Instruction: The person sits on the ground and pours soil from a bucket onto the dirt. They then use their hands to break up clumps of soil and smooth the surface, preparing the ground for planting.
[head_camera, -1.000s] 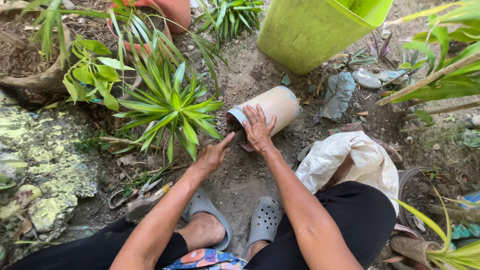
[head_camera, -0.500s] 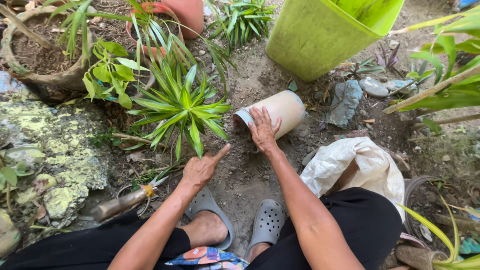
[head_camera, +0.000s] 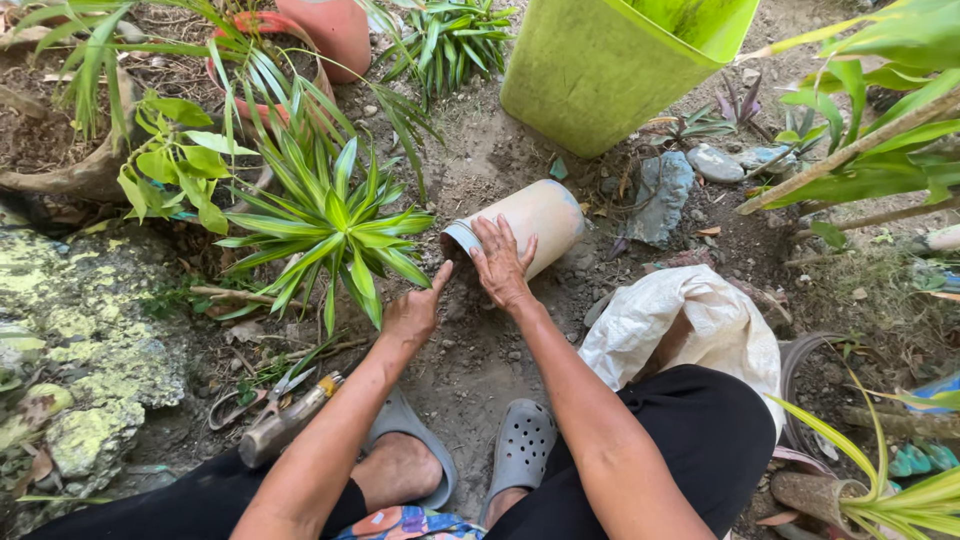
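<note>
Stage: I have the beige cylindrical pot (head_camera: 527, 226) tipped on its side on the bare soil (head_camera: 470, 360), mouth toward me; nothing stands replanted yet, so I judge the work as early, with the emptying or filling at the mouth in hand and the uprighting left.
Right hand: my right hand (head_camera: 501, 266) lies flat with fingers spread over the pot's rim, pressing on it, not clamped around it.
Left hand: my left hand (head_camera: 413, 315) rests on the dirt just beside the pot's mouth, loosely curled, thumb pointing at the rim, holding nothing that I can see.
Pot: smooth, matt, straight-walled, with a pale grey-blue lip (plastic or fired clay, I cannot tell).
Soil: dry, crumbly, grey-brown, strewn with small pebbles and twigs.
Spiky plant: a rosette of stiff, striped green blades (head_camera: 335, 225) just left of my hands.
Sack: a crumpled white plastic bag (head_camera: 690, 325) by my right knee, soft and creased.
Tools: rusty shears (head_camera: 268, 395) lying by my left foot.
Bin: a glossy lime-green tub (head_camera: 600, 70) beyond the pot.
</note>
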